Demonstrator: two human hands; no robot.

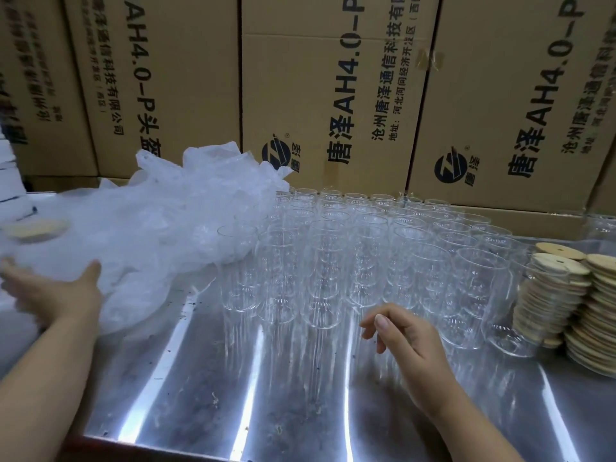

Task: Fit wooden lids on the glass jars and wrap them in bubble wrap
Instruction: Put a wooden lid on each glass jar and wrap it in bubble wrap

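Note:
Several open glass jars stand in tight rows on the steel table. At the right, stacks of round wooden lids rise partly behind the nearest jars. A heap of clear bubble wrap lies at the left. My left hand is at the far left, blurred, cupping a bubble-wrapped jar whose wooden lid shows through the wrap. Just in front of the jars hovers my right hand, its fingers loosely curled and holding nothing.
Tall printed cardboard boxes form a wall right behind the table. Bare steel lies between the jars and the table's near edge. White stacked things show at the far left edge.

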